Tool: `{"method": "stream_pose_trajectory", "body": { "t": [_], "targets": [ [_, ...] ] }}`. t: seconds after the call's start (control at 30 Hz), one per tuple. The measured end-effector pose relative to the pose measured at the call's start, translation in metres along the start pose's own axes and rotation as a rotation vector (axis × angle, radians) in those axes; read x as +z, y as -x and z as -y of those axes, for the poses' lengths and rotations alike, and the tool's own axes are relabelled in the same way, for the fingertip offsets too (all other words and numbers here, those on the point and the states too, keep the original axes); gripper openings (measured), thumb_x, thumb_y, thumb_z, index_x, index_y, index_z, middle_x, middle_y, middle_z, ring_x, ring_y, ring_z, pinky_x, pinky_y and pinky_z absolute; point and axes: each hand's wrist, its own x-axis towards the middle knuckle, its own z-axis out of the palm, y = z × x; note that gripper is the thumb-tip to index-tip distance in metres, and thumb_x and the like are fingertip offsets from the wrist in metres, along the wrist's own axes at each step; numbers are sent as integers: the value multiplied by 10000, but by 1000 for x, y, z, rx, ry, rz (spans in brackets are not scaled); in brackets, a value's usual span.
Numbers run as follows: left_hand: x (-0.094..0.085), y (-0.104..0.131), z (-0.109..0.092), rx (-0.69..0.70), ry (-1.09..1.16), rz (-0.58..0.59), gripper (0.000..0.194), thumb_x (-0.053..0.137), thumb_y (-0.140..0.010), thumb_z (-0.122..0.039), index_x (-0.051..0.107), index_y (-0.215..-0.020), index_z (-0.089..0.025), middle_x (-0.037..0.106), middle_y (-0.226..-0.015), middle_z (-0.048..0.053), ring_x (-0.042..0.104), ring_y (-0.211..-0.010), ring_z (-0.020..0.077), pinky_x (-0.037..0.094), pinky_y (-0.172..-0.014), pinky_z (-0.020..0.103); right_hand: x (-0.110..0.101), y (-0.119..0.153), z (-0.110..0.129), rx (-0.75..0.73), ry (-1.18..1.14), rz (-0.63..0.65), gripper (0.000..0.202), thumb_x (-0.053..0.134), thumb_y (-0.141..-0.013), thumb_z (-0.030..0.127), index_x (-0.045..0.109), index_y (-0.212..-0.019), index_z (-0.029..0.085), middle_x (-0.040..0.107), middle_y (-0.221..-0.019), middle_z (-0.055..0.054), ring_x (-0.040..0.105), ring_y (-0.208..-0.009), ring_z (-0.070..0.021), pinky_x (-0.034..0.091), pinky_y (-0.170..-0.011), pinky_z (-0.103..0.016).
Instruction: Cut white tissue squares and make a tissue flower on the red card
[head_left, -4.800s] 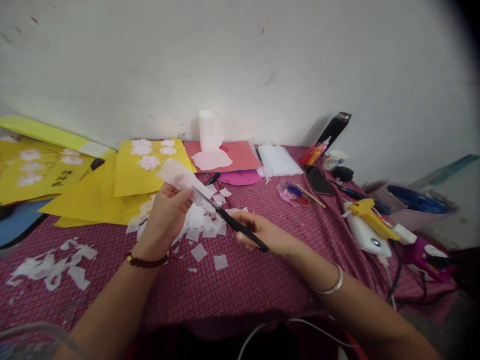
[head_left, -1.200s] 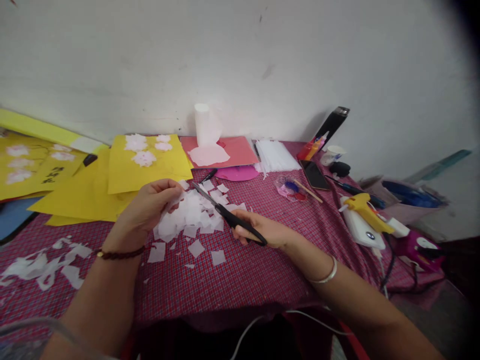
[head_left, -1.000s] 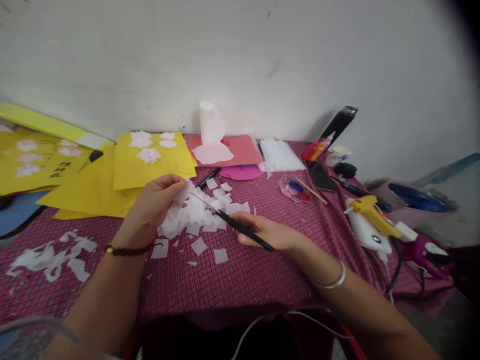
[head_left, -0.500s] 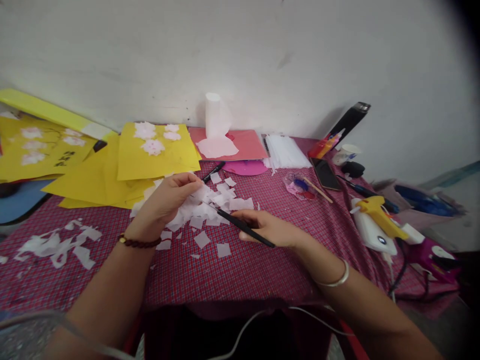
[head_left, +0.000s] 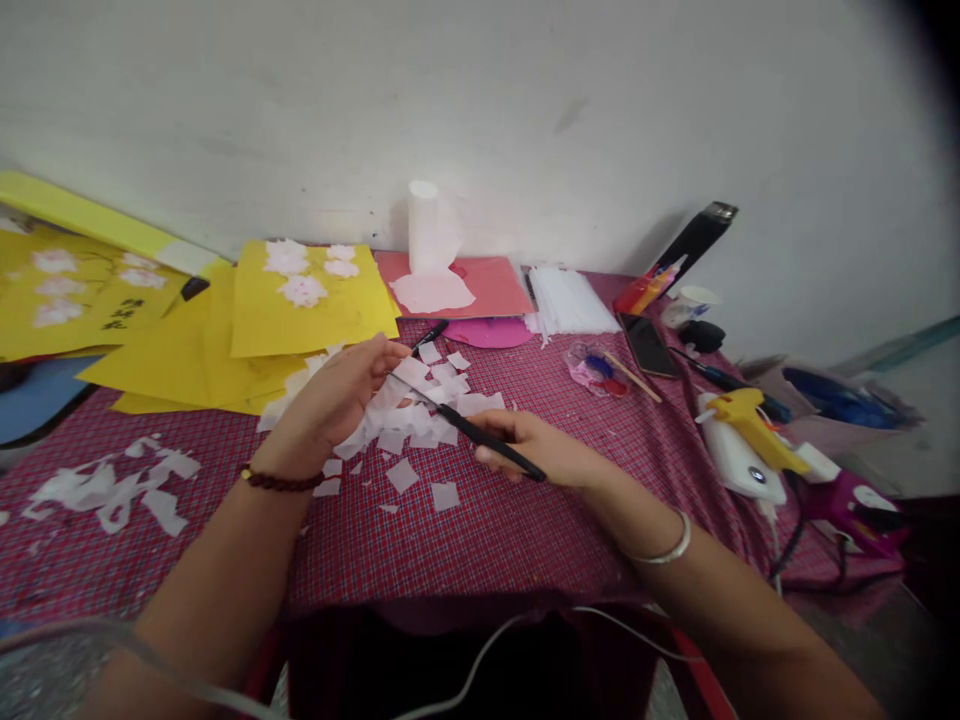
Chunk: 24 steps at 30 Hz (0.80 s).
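Observation:
Black-handled scissors [head_left: 491, 441] are in my right hand [head_left: 536, 448], their thin blades pointing up and left toward my left hand [head_left: 349, 390]. The fingers of my left hand are bent together over the pile of white paper squares [head_left: 401, 418]; white paper shows at its fingertips, but its edges blend into the pile. The blade tips lie close to those fingers. Two loose paper squares [head_left: 445, 496] rest on the checked cloth in front of the pile.
Yellow sheets [head_left: 307, 330] with pink paper blossoms stand at the back left. White paper scraps [head_left: 112, 492] lie at left. Behind the pile is a white roll [head_left: 424, 228] on a red folder [head_left: 499, 286]. A phone [head_left: 649, 346] and yellow glue gun [head_left: 757, 428] are at right.
My left hand has shifted slightly, its fingers lifting a little. The scissors have moved slightly up, with more of the blades showing. The whole view has shifted a little.

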Motion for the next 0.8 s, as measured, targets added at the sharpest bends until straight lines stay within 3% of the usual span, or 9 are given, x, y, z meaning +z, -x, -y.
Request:
{"method": "stream_pose_trajectory", "body": {
  "t": [0.13, 0.3, 0.5, 0.57, 0.8],
  "targets": [
    [-11, -2, -5, -75, -118, 28, 225, 775, -694, -341, 708, -831, -176, 584, -637, 9, 566, -536, 138, 537, -517, 276, -5, -2, -4, -31, -54, -62, 494, 734, -828, 527, 593, -1098, 139, 484, -662, 65, 413, -464, -34, 314, -417, -202],
    [-24, -4, -6, -8, -417, 77, 200, 782, -604, -290, 621, -553, -184, 589, -528, 33, 511, -433, 107, 401, -409, 202, -8, -5, -9, -38, -78, -65, 496, 704, -849, 545, 572, -1117, 149, 513, -690, 59, 426, -459, -32, 300, -410, -200],
    [-30, -5, -15, 153, -303, -194, 154, 760, -592, -244, 622, -555, -186, 576, -550, 14, 494, -487, 98, 380, -436, 197, -4, -2, -4, -85, -78, 69, 576, 721, -824, 579, 507, -1157, 161, 503, -850, 18, 457, -635, -61, 391, -545, -222],
    [-30, -4, -18, 167, -275, -226, 160, 761, -591, -230, 610, -555, -189, 559, -545, 5, 482, -497, 99, 373, -442, 202, -3, 0, 0, -130, -38, 106, 635, 691, -826, 630, 499, -1199, 153, 488, -890, 3, 448, -710, -79, 400, -607, -233],
    [-16, 2, -12, 91, -378, -66, 186, 764, -599, -274, 617, -542, -177, 553, -525, 3, 457, -475, 87, 353, -450, 205, -2, -2, 1, -146, 30, 95, 643, 675, -850, 610, 493, -1244, 135, 479, -929, -7, 426, -759, -96, 383, -670, -258]
  ]
}}
